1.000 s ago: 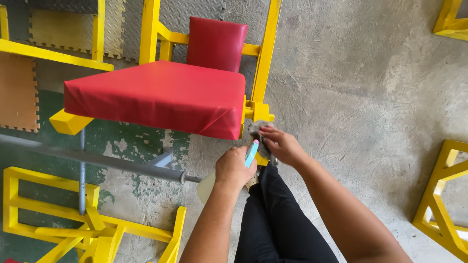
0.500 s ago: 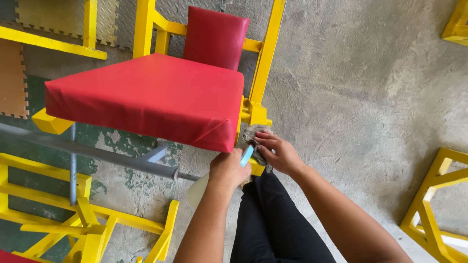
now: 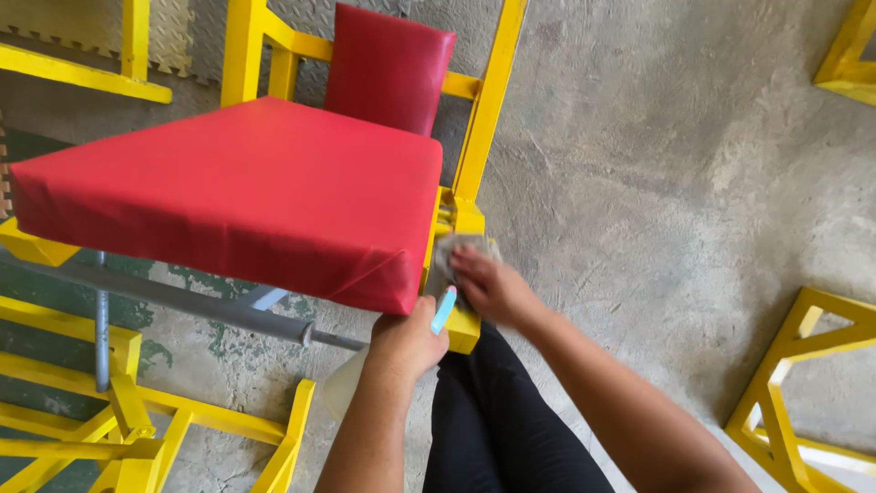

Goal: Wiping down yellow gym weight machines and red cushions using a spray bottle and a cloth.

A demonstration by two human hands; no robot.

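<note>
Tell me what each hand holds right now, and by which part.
Left hand: spray bottle, gripped at its neck by the blue trigger. Right hand: grey cloth, pressed flat under the fingers against the yellow frame.

The right hand presses a grey cloth on the yellow frame beside the red seat pad. The left hand grips a spray bottle.

My right hand has slid its crumpled grey cloth up the yellow steel frame, beside the red vinyl seat pad's near corner. My left hand, gripping the blue-triggered spray bottle, has dropped slightly. My view has shifted closer.
</note>
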